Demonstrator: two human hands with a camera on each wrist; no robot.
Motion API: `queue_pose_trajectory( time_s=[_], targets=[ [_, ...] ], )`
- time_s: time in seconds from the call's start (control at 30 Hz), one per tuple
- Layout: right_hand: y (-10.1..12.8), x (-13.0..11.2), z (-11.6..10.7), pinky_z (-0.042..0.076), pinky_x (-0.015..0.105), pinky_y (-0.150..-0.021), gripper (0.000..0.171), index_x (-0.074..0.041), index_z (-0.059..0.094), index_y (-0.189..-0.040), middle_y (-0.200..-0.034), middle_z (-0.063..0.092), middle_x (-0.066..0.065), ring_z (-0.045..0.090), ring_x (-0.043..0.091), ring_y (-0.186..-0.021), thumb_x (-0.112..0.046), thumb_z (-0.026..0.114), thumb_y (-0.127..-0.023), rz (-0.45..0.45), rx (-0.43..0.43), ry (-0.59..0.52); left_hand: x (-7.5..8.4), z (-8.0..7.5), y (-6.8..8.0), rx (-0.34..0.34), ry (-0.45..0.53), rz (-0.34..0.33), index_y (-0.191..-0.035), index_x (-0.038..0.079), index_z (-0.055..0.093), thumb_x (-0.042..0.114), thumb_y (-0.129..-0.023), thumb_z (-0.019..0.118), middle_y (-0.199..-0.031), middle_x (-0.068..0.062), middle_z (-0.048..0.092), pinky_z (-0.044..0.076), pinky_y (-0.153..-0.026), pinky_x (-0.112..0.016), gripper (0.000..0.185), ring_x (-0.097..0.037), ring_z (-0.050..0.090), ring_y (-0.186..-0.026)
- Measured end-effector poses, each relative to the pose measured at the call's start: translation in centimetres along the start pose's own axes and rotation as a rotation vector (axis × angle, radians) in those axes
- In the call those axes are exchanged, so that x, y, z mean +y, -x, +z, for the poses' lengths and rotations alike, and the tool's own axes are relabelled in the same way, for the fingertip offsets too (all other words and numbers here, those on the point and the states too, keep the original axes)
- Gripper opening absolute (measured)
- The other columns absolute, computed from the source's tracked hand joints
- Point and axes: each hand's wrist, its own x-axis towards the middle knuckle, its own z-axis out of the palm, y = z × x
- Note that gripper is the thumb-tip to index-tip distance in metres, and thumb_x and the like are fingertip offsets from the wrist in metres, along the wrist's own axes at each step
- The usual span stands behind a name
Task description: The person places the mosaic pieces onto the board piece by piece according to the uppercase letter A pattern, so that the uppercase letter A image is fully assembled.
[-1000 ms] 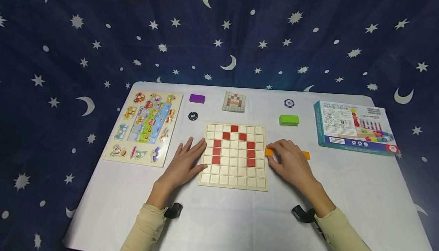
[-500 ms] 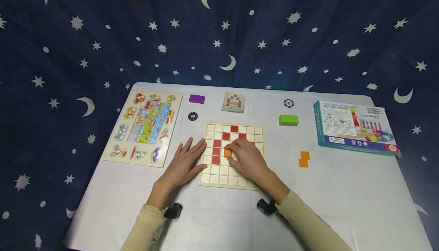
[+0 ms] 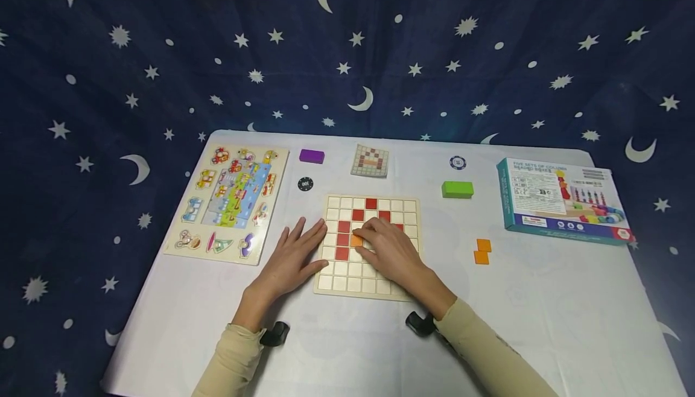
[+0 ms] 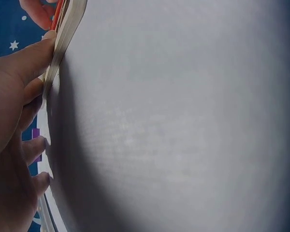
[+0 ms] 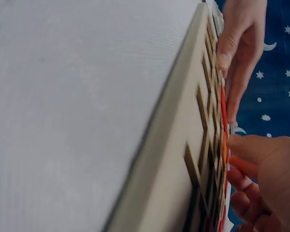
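White counter (image 3: 543, 300) with rounded corners, dark blue cloth backdrop (image 3: 163, 53) printed with white stars and crescent moons draped behind and around it, soft even indoor light

— How many hands are over the tabletop (image 3: 543, 300)?
— Two: a left hand (image 3: 290, 258) and a right hand (image 3: 392, 251).

— And boards?
— One grid board (image 3: 371, 285), one picture puzzle board (image 3: 230, 201), and one small pattern card (image 3: 370, 160).

— Orange tiles?
— Three that I can see: one orange tile (image 3: 356, 241) on the grid, and two loose orange tiles (image 3: 481, 251) touching each other to the right.

— Red tiles on the grid?
— At least seven red tiles (image 3: 343, 239) show; the right hand hides part of the grid, so there may be more.

— Blocks?
— Two: one purple block (image 3: 312, 155) and one green block (image 3: 457, 189).

— Round chips?
— Two: one black chip (image 3: 306, 184) and one blue-and-white chip (image 3: 458, 162).

— Boxes?
— One toy box (image 3: 561, 201).
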Motion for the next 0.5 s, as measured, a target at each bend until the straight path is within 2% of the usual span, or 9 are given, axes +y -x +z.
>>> queue_pose_trajectory(
  time_s=[0.13, 0.23, 0.43, 0.5],
  targets=[
    [1.0, 0.7, -1.0, 0.058, 0.043, -0.093, 0.033, -0.016, 0.078, -0.128, -0.119, 0.072, 0.003, 0.066, 0.022, -0.111, -0.024, 0.080, -0.096, 0.013, 0.021, -0.040, 0.0, 0.1, 0.0, -0.005, 0.004, 0.001, -0.167, 0.018, 0.037, 0.045, -0.101, 0.069, -0.177, 0.000, 0.032, 0.011, -0.134, -0.068, 0.078, -0.038, 0.016, -0.168],
    [2.2, 1.7, -1.9, 0.057, 0.043, -0.092, 0.033, -0.014, 0.078, -0.128, -0.118, 0.071, 0.004, 0.065, 0.023, -0.108, -0.022, 0.081, -0.096, 0.020, 0.045, -0.052, -0.1, 0.0, 0.1, -0.003, -0.001, 0.003, -0.167, 0.017, 0.037, 0.045, -0.101, 0.070, -0.176, -0.001, 0.033, 0.011, -0.134, -0.068, 0.079, -0.038, 0.016, -0.168],
    [5.8, 5.2, -3.6, 0.057, 0.045, -0.090, 0.034, -0.011, 0.078, -0.127, -0.117, 0.072, 0.007, 0.065, 0.025, -0.107, -0.018, 0.082, -0.094, 0.063, 0.109, -0.034, -0.1, -0.1, 0.1, 0.006, -0.004, 0.005, -0.167, 0.017, 0.038, 0.045, -0.101, 0.070, -0.176, -0.001, 0.034, 0.012, -0.134, -0.069, 0.079, -0.039, 0.017, -0.168],
    [7.4, 6.7, -4.0, 0.057, 0.045, -0.086, 0.034, -0.010, 0.079, -0.126, -0.115, 0.073, 0.008, 0.065, 0.025, -0.105, -0.017, 0.082, -0.093, 0.077, 0.145, -0.014, -0.1, -0.1, 0.1, 0.008, 0.001, 0.004, -0.167, 0.017, 0.038, 0.045, -0.101, 0.070, -0.176, -0.001, 0.033, 0.012, -0.134, -0.069, 0.079, -0.039, 0.017, -0.168]
  ],
)
